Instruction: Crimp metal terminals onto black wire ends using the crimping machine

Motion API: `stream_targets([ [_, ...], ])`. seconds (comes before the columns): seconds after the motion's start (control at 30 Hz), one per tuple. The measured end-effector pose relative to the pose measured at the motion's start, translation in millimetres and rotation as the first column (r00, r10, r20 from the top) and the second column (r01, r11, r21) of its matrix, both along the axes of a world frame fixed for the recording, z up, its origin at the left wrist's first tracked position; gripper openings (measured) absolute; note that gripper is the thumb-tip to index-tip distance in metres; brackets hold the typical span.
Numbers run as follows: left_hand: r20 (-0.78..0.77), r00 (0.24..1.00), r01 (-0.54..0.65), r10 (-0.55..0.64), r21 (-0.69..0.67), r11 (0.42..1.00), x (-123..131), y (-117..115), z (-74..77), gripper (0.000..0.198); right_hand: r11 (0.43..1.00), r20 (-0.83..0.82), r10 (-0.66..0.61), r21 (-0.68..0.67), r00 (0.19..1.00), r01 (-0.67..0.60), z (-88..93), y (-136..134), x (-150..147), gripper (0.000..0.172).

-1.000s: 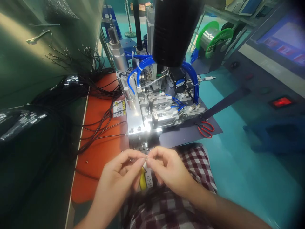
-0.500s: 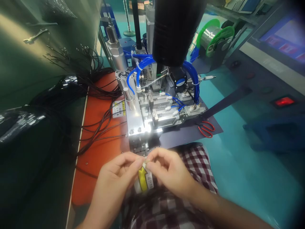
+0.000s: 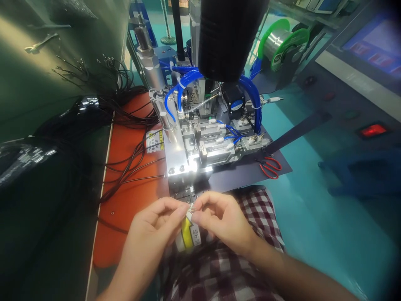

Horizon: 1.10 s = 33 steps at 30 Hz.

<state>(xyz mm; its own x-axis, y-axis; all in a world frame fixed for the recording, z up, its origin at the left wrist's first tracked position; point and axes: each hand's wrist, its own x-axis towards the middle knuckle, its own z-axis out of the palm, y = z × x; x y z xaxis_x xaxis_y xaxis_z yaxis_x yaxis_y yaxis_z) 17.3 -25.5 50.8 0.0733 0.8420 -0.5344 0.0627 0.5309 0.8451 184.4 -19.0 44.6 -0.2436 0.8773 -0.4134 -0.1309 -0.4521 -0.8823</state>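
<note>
My left hand (image 3: pixel 153 228) and my right hand (image 3: pixel 227 223) meet at the fingertips in front of the machine. Both are pinched on a small, thin, light-coloured piece (image 3: pixel 192 209) that bridges the gap between them; its exact kind is too small to make out. Just below the fingertips, partly covered by the hands, is a white label with a yellow arrow (image 3: pixel 187 237). Beyond them stands the metal machine (image 3: pixel 209 156) with its clamps, cylinders and blue air hoses (image 3: pixel 257 104). Its front block (image 3: pixel 181 184) lies close to my fingers.
Black cables (image 3: pixel 134 165) spread across an orange board (image 3: pixel 131 246) on the left. Red-handled cutters (image 3: pixel 270 168) lie on the dark base plate at right. A green wire spool (image 3: pixel 278 44) and a control panel (image 3: pixel 360 92) stand farther right. A black cylinder (image 3: pixel 232 37) hangs overhead.
The view has shifted slightly, so the machine and cables appear a little farther left and higher. Both hands stay pinched together at nearly the same spot.
</note>
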Motion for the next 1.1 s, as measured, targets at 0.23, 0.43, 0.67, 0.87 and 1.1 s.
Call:
stream_targets([
  [0.23, -0.005, 1.000, 0.023, -0.023, -0.034, 0.999, -3, 0, -2.8, 0.043, 1.000, -0.046, -0.002, -0.006, 0.999, 0.002, -4.2, 0, 0, 0.022],
  [0.43, 0.034, 0.999, 0.027, -0.025, -0.054, 0.998, -2, 3, 0.4, 0.046, 1.000, -0.124, 0.020, 0.011, 0.992, -0.018, -7.6, 3, 3, 0.019],
  [0.67, 0.054, 0.996, 0.080, -0.078, -0.052, 0.995, -3, 4, 4.3, 0.043, 0.985, -0.063, 0.131, 0.119, 0.989, -0.123, -10.4, 13, 9, 0.017],
  [0.87, 0.001, 0.993, 0.116, -0.117, -0.085, 0.990, -6, 7, 5.1, 0.048, 0.892, 0.165, 0.151, 0.403, 0.975, -0.206, -12.1, 21, 15, 0.007],
  [1.1, -0.062, 0.986, 0.153, -0.156, -0.063, 0.986, -9, 8, -1.0, 0.048, 0.816, 0.268, 0.162, 0.505, 0.950, -0.281, -2.1, 23, 19, 0.013],
])
